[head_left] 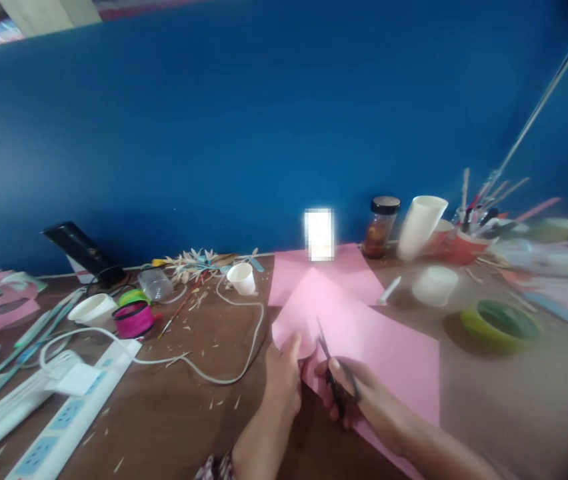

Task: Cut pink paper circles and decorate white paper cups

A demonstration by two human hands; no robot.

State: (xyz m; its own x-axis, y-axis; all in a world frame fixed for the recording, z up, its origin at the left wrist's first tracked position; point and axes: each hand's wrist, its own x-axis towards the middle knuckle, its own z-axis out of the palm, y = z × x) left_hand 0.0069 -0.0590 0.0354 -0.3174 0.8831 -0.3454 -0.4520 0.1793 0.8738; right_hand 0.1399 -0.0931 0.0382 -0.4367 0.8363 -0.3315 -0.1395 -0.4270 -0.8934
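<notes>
A sheet of pink paper (389,353) stretches in front of me, its near-left part lifted off the table. My left hand (285,370) pinches that part at its lower edge, thumb on top. In my right hand (351,390) is a pair of dark scissors (337,383), with fingers through the handles and the blades pointing up and away over the paper. The blades lie close to the left thumb; whether they are open is too blurred to tell. Behind, another pink sheet (359,270) lies flat, partly covered by the first.
On the left are a white power strip (67,417), a white cable (214,380), a magenta ribbon roll (134,320) and paper cups (242,278). To the right stand a dark-lidded jar (381,230) and a green tape roll (500,325). A blue partition (244,133) rises behind.
</notes>
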